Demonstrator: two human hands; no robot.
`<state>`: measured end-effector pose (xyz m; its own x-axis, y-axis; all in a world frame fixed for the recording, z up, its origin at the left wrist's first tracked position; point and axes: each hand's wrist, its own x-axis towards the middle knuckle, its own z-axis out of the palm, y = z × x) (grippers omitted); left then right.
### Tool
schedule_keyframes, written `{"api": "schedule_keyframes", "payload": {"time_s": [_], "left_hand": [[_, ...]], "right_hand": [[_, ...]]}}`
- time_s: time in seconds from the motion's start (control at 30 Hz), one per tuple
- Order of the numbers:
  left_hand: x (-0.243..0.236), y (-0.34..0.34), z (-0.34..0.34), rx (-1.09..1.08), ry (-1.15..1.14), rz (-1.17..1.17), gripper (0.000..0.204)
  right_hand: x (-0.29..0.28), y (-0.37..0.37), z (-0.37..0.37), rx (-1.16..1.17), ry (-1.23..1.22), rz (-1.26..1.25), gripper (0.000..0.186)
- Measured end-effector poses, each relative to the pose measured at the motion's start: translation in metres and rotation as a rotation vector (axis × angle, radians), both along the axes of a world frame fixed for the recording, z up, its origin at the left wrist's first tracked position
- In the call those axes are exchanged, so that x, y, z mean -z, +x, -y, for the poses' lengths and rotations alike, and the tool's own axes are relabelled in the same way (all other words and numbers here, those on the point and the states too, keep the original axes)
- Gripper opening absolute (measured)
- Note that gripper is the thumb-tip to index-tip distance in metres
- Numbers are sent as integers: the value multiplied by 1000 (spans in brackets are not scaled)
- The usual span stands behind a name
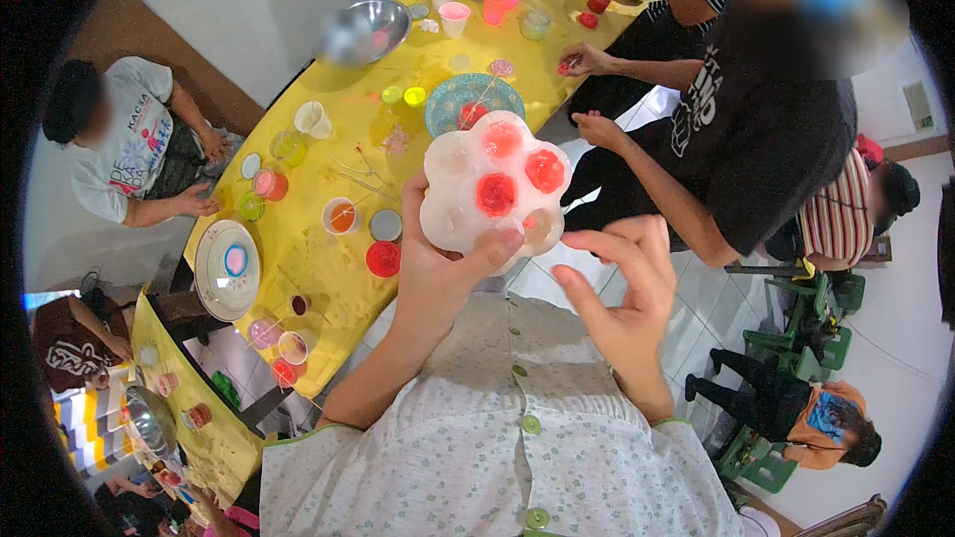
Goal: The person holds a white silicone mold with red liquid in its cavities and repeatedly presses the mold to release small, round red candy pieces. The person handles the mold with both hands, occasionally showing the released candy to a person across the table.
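My left hand [448,273] holds up a white, flower-shaped mould [463,201], thumb on its lower edge and fingers behind it. Three cavities show red filling; the left ones look pale, and the lower right one has a small red fleck. My right hand [622,293] is just right of the mould's lower right edge, fingers curved and apart, with nothing visible in them; its index fingertip is close to that edge. A teal patterned bowl [446,102] sits on the table behind the mould.
The yellow-covered table [328,338] bears several cups and jars, a white bowl [214,283] and a steel bowl [388,30]. People stand at left [139,159] and right [756,159]; another person [826,428] is by green chairs [826,358]. A second table [219,447] is at lower left.
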<state>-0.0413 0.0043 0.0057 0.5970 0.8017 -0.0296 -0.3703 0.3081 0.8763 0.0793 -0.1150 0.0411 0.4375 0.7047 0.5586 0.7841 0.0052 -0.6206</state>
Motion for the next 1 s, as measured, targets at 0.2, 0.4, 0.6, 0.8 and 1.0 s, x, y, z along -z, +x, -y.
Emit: {"api": "schedule_keyframes", "payload": {"time_s": [0.2, 0.4, 0.6, 0.8, 1.0], "left_hand": [[1, 4, 1, 17, 57, 0, 76], [9, 3, 3, 47, 43, 55, 79], [5, 2, 6, 70, 4, 84, 80], [3, 2, 6, 60, -94, 89, 69], [3, 2, 5, 38, -236, 78, 59]], "right_hand": [[3, 1, -21, -4, -79, 115, 29], [5, -2, -23, 31, -105, 137, 23], [2, -2, -23, 50, -116, 183, 24], [5, 0, -23, 27, -84, 183, 24], [4, -1, -23, -10, -42, 136, 23]]}}
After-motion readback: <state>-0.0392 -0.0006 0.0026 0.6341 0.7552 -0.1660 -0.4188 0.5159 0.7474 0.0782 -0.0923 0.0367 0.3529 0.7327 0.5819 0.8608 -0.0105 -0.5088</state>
